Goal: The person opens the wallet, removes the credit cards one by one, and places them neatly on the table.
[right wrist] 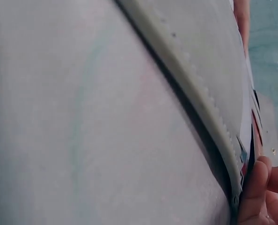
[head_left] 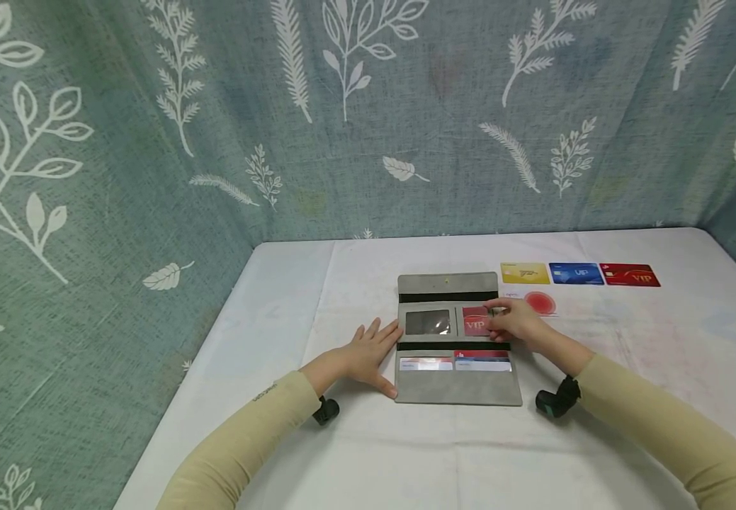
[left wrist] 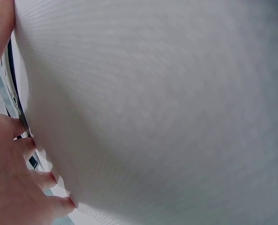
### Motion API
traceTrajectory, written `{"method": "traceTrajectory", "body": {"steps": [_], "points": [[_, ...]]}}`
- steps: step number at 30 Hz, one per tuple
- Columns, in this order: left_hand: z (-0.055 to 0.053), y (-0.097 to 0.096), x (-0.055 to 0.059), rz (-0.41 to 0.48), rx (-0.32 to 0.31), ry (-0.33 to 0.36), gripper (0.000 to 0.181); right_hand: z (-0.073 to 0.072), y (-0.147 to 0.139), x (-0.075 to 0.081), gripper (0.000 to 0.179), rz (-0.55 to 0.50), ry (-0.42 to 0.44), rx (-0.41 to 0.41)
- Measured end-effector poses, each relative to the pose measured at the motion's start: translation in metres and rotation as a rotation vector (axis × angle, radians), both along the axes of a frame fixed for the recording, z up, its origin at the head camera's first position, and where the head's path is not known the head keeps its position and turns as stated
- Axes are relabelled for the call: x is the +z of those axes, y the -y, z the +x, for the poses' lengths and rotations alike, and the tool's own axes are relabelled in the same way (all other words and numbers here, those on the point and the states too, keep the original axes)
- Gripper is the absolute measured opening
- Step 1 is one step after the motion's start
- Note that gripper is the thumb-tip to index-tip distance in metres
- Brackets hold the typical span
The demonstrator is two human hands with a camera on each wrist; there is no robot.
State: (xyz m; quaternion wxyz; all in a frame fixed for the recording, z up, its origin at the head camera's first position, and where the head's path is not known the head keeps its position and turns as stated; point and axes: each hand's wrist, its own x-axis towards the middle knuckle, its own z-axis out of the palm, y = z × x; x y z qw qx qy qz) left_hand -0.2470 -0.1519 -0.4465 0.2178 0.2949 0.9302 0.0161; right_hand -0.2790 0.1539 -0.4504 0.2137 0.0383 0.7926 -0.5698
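Observation:
A grey wallet [head_left: 457, 389] lies unfolded on the white table, with a clear window on its left and a red VIP card [head_left: 474, 323] at the right-hand pocket. My right hand [head_left: 522, 323] pinches at the right edge of that card; the fingertips partly cover it. In the right wrist view the thumb and finger [right wrist: 257, 187] meet by the wallet's edge. Spread out on the table, my left hand [head_left: 368, 356] touches the wallet's left edge with its fingertips. Lower slots hold a white-and-red card [head_left: 426, 363] and several overlapping cards [head_left: 482, 362].
Beyond the wallet's right side lie a yellow card [head_left: 524, 273], a blue card [head_left: 575, 274] and another red card [head_left: 630, 275] in a row. Below them is a white card with a red circle [head_left: 540, 303], partly behind my right hand. A patterned curtain [head_left: 444, 198] hangs behind the table.

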Motion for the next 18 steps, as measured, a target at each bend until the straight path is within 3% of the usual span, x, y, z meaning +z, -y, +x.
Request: {"method": "traceTrajectory", "body": {"steps": [18], "points": [[0.000,0.000,-0.001,0.009,0.002,0.002,0.117,0.004,-0.021,0.002,0.051,0.024,-0.008,-0.011]]}}
